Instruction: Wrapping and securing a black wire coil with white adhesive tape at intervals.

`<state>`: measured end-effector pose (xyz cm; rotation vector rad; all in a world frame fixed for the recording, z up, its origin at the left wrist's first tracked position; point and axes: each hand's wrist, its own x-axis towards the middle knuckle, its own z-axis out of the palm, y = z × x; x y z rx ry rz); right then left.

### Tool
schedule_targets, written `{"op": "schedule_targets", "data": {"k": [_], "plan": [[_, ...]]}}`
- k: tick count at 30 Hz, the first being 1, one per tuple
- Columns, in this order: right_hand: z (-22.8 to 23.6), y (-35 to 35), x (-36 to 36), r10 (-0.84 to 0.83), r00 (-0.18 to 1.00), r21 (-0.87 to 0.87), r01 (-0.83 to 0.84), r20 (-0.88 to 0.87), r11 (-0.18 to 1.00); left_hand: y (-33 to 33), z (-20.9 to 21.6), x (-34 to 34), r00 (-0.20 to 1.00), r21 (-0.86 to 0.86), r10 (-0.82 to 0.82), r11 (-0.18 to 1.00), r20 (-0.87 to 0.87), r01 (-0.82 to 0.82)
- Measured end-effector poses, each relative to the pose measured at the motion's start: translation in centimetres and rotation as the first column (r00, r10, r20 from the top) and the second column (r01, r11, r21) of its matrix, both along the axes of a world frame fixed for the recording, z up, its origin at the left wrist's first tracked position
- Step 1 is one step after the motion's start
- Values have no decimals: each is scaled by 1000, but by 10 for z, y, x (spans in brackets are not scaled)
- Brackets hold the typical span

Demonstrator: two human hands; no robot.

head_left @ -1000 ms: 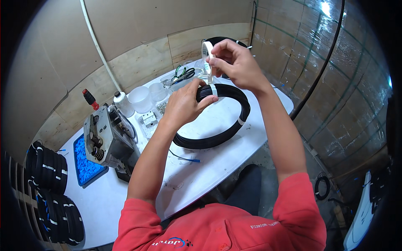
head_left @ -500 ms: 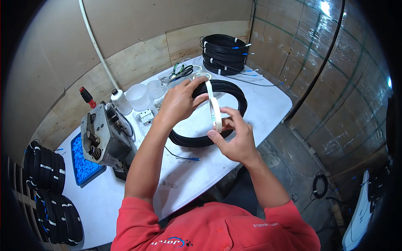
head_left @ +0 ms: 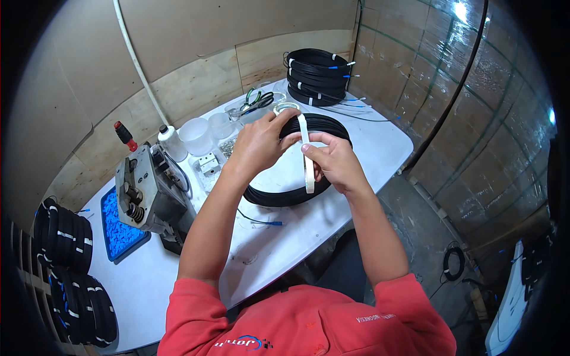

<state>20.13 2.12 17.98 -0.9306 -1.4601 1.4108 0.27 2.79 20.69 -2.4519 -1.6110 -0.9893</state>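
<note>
A coil of black cable (head_left: 285,197) lies on the white table in front of me, its blue-tipped end (head_left: 273,223) reaching toward the near edge. My left hand (head_left: 256,142) is closed round the coil's far left side, index finger on top and thumb inside the ring. From those fingers a strip of white tape (head_left: 303,127) runs down to its roll (head_left: 309,175), seen nearly edge-on above the coil. My right hand (head_left: 339,163) holds the roll, thumb pressed on the tape; its other fingers are partly hidden behind.
A metal hand press (head_left: 151,190) and a blue tray of small blue parts (head_left: 122,228) stand left. Behind are a bottle (head_left: 172,144), plastic cups (head_left: 195,137), green-handled pliers (head_left: 254,98) and another tape roll (head_left: 287,108). Stacked coils (head_left: 317,77) sit far right, more (head_left: 65,237) at left.
My right hand has moved up and closer to my left hand, its thumb now on the tape strip. The roll has turned more edge-on, and the coil has shifted slightly.
</note>
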Motion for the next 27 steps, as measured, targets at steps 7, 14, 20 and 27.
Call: {"op": "schedule_targets", "data": {"k": [7, 14, 20, 27], "plan": [[8, 7, 11, 87, 987, -54, -95, -135, 994, 11, -3, -3, 999, 85, -52, 995, -16, 53], [-7, 2, 12, 100, 978, -25, -106, -181, 994, 1, 11, 1, 1000, -115, -13, 993, 10, 14], [-30, 4, -4, 10, 979, -24, -16, -204, 1000, 4, 13, -6, 995, -157, -97, 983, 17, 98], [-26, 4, -22, -132, 975, 1, 134, -178, 991, 7, 11, -8, 992, -169, -123, 977, 40, 128]]}}
